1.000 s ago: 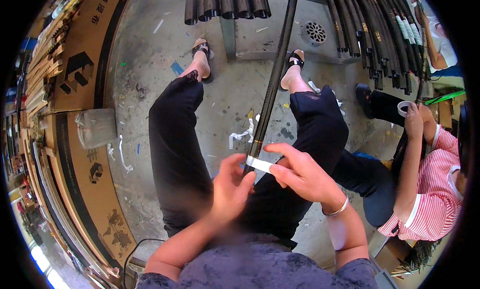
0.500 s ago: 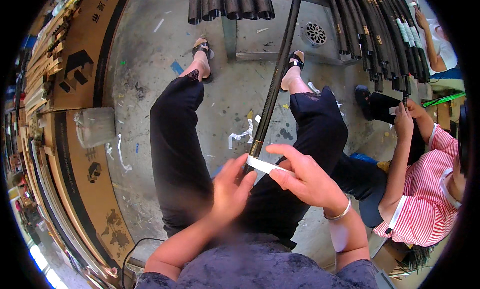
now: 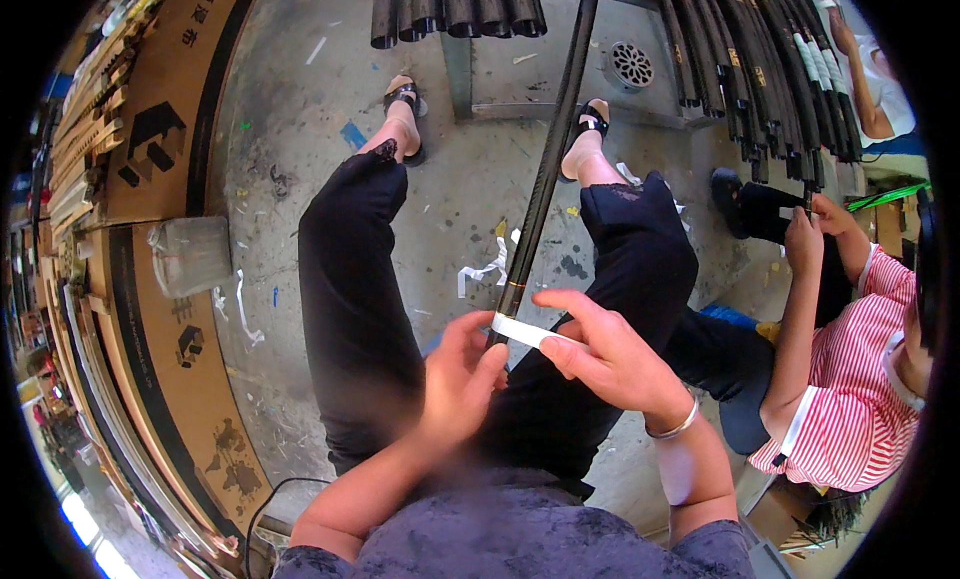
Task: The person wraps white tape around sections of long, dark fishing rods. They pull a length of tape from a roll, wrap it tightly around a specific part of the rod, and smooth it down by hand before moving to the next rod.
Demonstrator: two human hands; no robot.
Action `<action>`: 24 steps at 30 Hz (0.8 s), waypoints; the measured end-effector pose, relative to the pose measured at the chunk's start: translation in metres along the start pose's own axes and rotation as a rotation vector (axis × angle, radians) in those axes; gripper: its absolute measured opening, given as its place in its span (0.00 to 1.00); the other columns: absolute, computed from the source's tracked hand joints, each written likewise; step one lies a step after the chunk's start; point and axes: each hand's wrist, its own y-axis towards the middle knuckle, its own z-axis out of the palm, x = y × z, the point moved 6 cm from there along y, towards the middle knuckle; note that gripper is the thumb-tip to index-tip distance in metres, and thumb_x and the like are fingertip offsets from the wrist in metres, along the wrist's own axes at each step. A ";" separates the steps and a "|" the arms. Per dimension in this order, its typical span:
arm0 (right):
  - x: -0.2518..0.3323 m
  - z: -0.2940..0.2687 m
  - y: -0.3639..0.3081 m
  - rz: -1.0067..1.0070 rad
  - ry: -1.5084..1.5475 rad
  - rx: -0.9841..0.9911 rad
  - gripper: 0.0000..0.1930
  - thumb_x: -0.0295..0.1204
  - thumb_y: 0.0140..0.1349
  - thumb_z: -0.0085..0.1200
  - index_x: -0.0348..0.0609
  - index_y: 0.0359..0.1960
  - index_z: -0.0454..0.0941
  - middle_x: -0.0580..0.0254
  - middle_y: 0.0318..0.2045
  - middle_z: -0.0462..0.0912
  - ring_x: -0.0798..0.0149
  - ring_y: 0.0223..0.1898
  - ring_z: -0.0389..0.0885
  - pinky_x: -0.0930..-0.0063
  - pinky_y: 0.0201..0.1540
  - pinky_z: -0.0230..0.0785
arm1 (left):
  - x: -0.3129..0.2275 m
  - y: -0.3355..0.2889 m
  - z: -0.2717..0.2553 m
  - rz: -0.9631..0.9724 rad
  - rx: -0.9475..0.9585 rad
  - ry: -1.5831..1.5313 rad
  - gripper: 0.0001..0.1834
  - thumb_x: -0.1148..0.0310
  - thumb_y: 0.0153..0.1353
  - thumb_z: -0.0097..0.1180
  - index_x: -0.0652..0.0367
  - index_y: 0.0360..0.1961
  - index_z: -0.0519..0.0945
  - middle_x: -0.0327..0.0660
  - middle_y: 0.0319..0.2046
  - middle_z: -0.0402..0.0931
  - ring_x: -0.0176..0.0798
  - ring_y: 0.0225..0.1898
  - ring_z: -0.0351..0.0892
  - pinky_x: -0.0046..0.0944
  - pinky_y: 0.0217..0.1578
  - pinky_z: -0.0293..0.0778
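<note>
A long black woven-pattern pole slants from the top of the head view down between my knees, its near end at my hands. Around that end, my left hand is closed with fingers and thumb on the pole. A strip of white tape runs from the pole to my right hand, pulled straight between them. My right thumb and fingers pinch the tape's free end, while the index finger stretches out above it. Part of the pole's end is hidden behind my left fingers.
Thick black tubes lie ahead, and a bundle of thinner dark poles is at the far right. A co-worker in a striped shirt sits close on my right. Cardboard boxes and a clear plastic bin stand left. Tape scraps litter the floor.
Almost nothing differs. My left hand has turned slightly about the pole, and the white tape stays stretched to my right hand.
</note>
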 end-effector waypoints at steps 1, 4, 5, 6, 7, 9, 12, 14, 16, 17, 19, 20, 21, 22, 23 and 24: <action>0.000 0.000 0.000 -0.002 -0.002 0.009 0.22 0.31 0.68 0.51 0.35 0.59 0.63 0.61 0.21 0.76 0.71 0.24 0.72 0.75 0.28 0.65 | 0.001 0.000 0.000 0.001 -0.001 0.000 0.20 0.74 0.64 0.56 0.65 0.57 0.69 0.39 0.31 0.73 0.30 0.25 0.76 0.30 0.26 0.74; -0.001 0.001 0.000 -0.007 0.010 0.008 0.21 0.29 0.68 0.50 0.35 0.60 0.63 0.66 0.21 0.74 0.75 0.24 0.69 0.78 0.28 0.63 | 0.000 0.001 0.001 -0.004 0.028 0.017 0.20 0.74 0.66 0.52 0.67 0.57 0.65 0.41 0.32 0.73 0.31 0.26 0.76 0.31 0.29 0.74; -0.002 0.001 0.001 -0.009 0.018 0.004 0.21 0.29 0.68 0.50 0.35 0.60 0.63 0.66 0.21 0.73 0.75 0.24 0.69 0.78 0.27 0.63 | -0.001 0.001 0.001 -0.006 0.043 0.026 0.19 0.74 0.67 0.50 0.67 0.57 0.64 0.42 0.32 0.74 0.32 0.27 0.76 0.31 0.30 0.74; -0.002 0.001 0.001 -0.003 0.027 0.006 0.21 0.29 0.68 0.50 0.35 0.60 0.63 0.66 0.21 0.73 0.75 0.24 0.69 0.78 0.27 0.63 | -0.001 0.001 0.001 -0.010 0.050 0.029 0.19 0.74 0.68 0.50 0.67 0.57 0.63 0.42 0.32 0.74 0.32 0.27 0.76 0.31 0.31 0.74; -0.001 0.002 0.001 0.003 0.036 0.009 0.21 0.28 0.68 0.50 0.35 0.60 0.63 0.66 0.21 0.73 0.75 0.24 0.68 0.78 0.27 0.63 | -0.001 0.001 0.001 -0.014 0.057 0.032 0.19 0.74 0.68 0.49 0.67 0.58 0.63 0.42 0.32 0.74 0.32 0.27 0.76 0.31 0.31 0.74; -0.002 0.002 0.001 0.014 0.044 0.012 0.21 0.28 0.68 0.50 0.35 0.60 0.63 0.66 0.21 0.73 0.75 0.24 0.68 0.78 0.27 0.63 | 0.000 0.001 0.001 -0.021 0.065 0.025 0.19 0.74 0.68 0.48 0.66 0.58 0.63 0.42 0.32 0.75 0.32 0.27 0.76 0.31 0.31 0.74; -0.003 0.002 0.002 0.022 0.040 0.017 0.21 0.28 0.68 0.49 0.34 0.60 0.63 0.66 0.21 0.73 0.75 0.24 0.68 0.78 0.27 0.63 | 0.001 0.001 0.001 -0.023 0.049 0.001 0.19 0.74 0.68 0.49 0.66 0.57 0.63 0.42 0.31 0.75 0.31 0.26 0.76 0.31 0.30 0.74; -0.003 0.003 0.003 0.020 0.041 0.019 0.21 0.28 0.68 0.50 0.34 0.60 0.63 0.66 0.21 0.73 0.75 0.24 0.68 0.78 0.27 0.63 | 0.001 0.001 0.000 -0.016 0.016 -0.009 0.18 0.74 0.66 0.51 0.66 0.56 0.66 0.40 0.29 0.74 0.30 0.25 0.76 0.31 0.26 0.74; -0.003 0.003 0.004 0.014 0.046 0.025 0.21 0.28 0.68 0.50 0.34 0.60 0.63 0.67 0.20 0.73 0.75 0.24 0.68 0.78 0.27 0.63 | 0.004 0.002 0.000 -0.053 0.032 -0.040 0.18 0.73 0.66 0.51 0.65 0.54 0.66 0.40 0.29 0.74 0.30 0.25 0.76 0.31 0.26 0.74; -0.003 0.002 0.004 0.011 0.049 0.027 0.21 0.28 0.68 0.49 0.34 0.59 0.63 0.67 0.20 0.73 0.75 0.24 0.68 0.78 0.27 0.63 | 0.005 0.002 0.000 -0.071 0.040 -0.055 0.17 0.73 0.66 0.51 0.65 0.54 0.66 0.40 0.29 0.74 0.30 0.25 0.76 0.31 0.25 0.73; -0.003 0.003 0.004 0.008 0.032 0.026 0.20 0.28 0.68 0.49 0.34 0.59 0.63 0.67 0.20 0.72 0.75 0.24 0.68 0.78 0.27 0.63 | 0.009 0.007 -0.001 -0.104 0.036 -0.048 0.18 0.72 0.64 0.55 0.64 0.52 0.66 0.40 0.29 0.74 0.29 0.24 0.75 0.31 0.23 0.72; -0.004 0.003 0.005 0.007 0.023 0.025 0.20 0.28 0.68 0.49 0.34 0.59 0.63 0.67 0.20 0.72 0.75 0.24 0.68 0.78 0.27 0.63 | 0.012 0.010 -0.002 -0.121 0.034 -0.044 0.19 0.71 0.63 0.57 0.64 0.52 0.66 0.40 0.28 0.74 0.29 0.24 0.75 0.31 0.22 0.72; -0.005 0.003 0.005 0.007 0.041 0.020 0.20 0.28 0.68 0.49 0.34 0.59 0.63 0.66 0.20 0.72 0.75 0.24 0.68 0.78 0.27 0.63 | 0.012 0.014 -0.003 0.037 0.033 0.081 0.20 0.74 0.62 0.58 0.64 0.51 0.65 0.41 0.29 0.73 0.30 0.23 0.75 0.31 0.21 0.72; -0.008 0.004 0.005 0.005 0.060 0.015 0.20 0.28 0.68 0.48 0.34 0.59 0.63 0.66 0.21 0.72 0.75 0.23 0.68 0.78 0.27 0.63 | 0.012 0.018 -0.003 0.195 0.031 0.208 0.20 0.77 0.60 0.59 0.64 0.50 0.64 0.42 0.29 0.73 0.30 0.22 0.75 0.32 0.19 0.72; -0.010 0.004 0.005 0.004 0.080 0.010 0.20 0.28 0.69 0.48 0.34 0.59 0.63 0.66 0.21 0.73 0.75 0.23 0.68 0.78 0.27 0.63 | 0.018 0.018 -0.005 0.176 0.034 0.223 0.21 0.77 0.59 0.61 0.63 0.50 0.64 0.42 0.29 0.73 0.30 0.22 0.75 0.31 0.19 0.72; -0.010 0.004 0.005 0.015 0.075 0.017 0.20 0.28 0.69 0.48 0.34 0.59 0.63 0.66 0.21 0.72 0.75 0.23 0.68 0.78 0.27 0.63 | 0.019 0.018 -0.004 0.155 0.038 0.238 0.23 0.77 0.57 0.63 0.63 0.49 0.65 0.41 0.29 0.73 0.30 0.22 0.75 0.31 0.19 0.72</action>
